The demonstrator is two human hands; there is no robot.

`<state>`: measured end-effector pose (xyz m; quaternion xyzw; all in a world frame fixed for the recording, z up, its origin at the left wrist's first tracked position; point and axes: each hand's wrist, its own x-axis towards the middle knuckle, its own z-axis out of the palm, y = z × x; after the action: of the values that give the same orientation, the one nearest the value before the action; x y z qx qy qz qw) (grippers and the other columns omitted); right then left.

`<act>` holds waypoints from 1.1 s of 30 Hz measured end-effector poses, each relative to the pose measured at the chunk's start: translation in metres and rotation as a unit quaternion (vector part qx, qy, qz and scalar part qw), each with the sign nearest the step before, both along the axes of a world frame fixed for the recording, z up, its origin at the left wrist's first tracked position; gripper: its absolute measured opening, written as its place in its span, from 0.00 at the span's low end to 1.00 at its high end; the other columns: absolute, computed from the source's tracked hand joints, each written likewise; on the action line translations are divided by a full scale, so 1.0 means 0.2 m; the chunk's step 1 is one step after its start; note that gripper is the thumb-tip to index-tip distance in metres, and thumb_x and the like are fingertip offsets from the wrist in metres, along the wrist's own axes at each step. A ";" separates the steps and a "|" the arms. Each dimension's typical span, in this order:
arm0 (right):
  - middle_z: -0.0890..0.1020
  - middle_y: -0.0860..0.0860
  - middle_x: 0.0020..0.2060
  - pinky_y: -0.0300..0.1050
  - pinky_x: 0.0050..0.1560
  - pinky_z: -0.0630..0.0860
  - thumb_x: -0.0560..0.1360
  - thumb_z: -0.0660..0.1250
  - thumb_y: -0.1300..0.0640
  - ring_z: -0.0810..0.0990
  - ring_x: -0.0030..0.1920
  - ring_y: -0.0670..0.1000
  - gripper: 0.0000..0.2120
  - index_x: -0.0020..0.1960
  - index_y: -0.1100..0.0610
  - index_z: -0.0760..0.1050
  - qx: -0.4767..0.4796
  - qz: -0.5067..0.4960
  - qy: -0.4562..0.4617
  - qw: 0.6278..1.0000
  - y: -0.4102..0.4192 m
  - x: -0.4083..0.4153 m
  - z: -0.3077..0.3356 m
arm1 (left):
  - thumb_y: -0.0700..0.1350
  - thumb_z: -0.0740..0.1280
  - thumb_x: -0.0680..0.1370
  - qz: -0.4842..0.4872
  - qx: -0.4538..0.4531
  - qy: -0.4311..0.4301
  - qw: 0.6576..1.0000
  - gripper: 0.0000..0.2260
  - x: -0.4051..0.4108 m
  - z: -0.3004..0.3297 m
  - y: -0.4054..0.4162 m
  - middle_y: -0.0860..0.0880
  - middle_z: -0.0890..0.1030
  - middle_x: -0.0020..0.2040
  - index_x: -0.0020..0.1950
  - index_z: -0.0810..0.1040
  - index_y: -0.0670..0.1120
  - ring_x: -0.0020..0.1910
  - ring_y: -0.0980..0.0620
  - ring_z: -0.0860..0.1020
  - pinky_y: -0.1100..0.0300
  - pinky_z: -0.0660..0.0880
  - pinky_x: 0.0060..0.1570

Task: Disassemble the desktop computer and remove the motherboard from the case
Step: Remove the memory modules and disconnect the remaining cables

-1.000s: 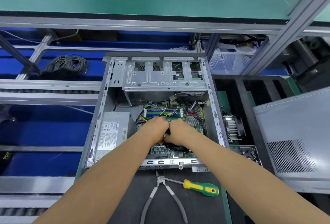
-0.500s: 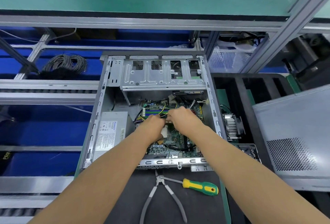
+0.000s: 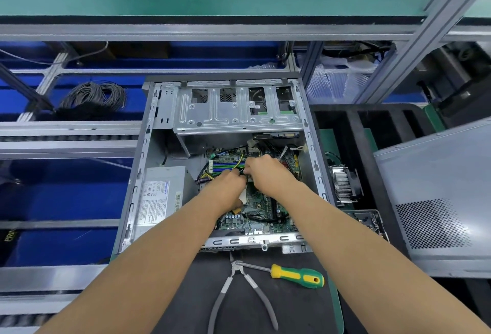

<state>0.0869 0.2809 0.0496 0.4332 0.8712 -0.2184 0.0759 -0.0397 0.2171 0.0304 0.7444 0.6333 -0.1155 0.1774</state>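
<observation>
The open grey computer case lies on the bench with its side off. Inside it sits the green motherboard, with yellow and black cables running across its far part. A grey power supply fills the case's left side. Both my hands are inside, over the board's middle. My left hand has curled fingers at the cables near the memory slots. My right hand sits just right of it, fingers curled on the same cable bundle. What the fingertips pinch is hidden.
In front of the case lie grey-handled pliers and a green and yellow screwdriver. A heatsink with fan rests in a black tray on the right, beside the removed side panel. A coil of wire lies far left.
Both hands have moved farther into the case, from the board's middle toward the cables by the memory slots. The square area they covered a second ago now shows.
</observation>
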 end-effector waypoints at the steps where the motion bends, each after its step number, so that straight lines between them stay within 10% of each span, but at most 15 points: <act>1: 0.81 0.59 0.50 0.56 0.46 0.79 0.77 0.58 0.67 0.80 0.50 0.63 0.09 0.53 0.59 0.74 -0.003 -0.003 -0.001 1.000 0.00 0.00 0.00 | 0.46 0.72 0.73 -0.005 -0.001 0.004 1.000 0.20 0.00 0.00 0.00 0.41 0.74 0.57 0.61 0.74 0.38 0.58 0.42 0.73 0.52 0.72 0.55; 33: 0.80 0.59 0.46 0.53 0.42 0.79 0.81 0.59 0.56 0.80 0.40 0.60 0.11 0.48 0.58 0.79 -0.077 -0.051 0.040 0.995 -0.07 0.05 0.09 | 0.49 0.72 0.67 0.156 0.060 -0.118 0.979 0.13 -0.08 0.37 -0.04 0.50 0.79 0.46 0.48 0.77 0.47 0.47 0.49 0.77 0.55 0.76 0.47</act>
<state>0.0978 0.2667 0.0674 0.4607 0.8310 -0.3055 0.0625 -0.0562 0.2084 0.1049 0.6540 0.7221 0.0411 0.2216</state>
